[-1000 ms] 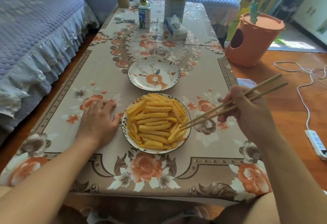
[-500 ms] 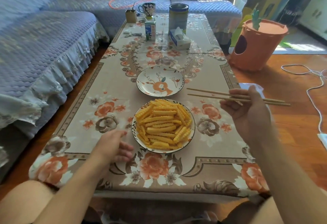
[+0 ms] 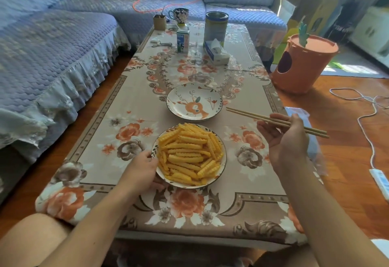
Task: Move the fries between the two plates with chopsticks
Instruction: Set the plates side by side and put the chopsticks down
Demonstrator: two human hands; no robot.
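A heap of yellow crinkle-cut fries (image 3: 189,154) fills the near plate (image 3: 223,164) on the flowered tablecloth. Just beyond it sits an empty plate (image 3: 174,100) painted with an orange deer. My left hand (image 3: 142,171) grips the near plate's left rim, thumb on the edge and fingers under it. My right hand (image 3: 288,138) is raised to the right of the plates and holds a pair of wooden chopsticks (image 3: 250,116). Their tips point left toward the empty plate's right edge and carry no fry.
At the table's far end stand a tissue box (image 3: 216,53), a tall tin (image 3: 216,25), a milk carton (image 3: 182,40), a mug (image 3: 181,15) and a small holder (image 3: 159,22). A sofa (image 3: 52,56) runs along the left. An orange bin (image 3: 303,64) and power strip (image 3: 380,179) are on the floor at right.
My left hand left the tablecloth, lifted, then came to the fry plate's left rim and took hold of it. My right hand raised the chopsticks off the fries and turned them level.
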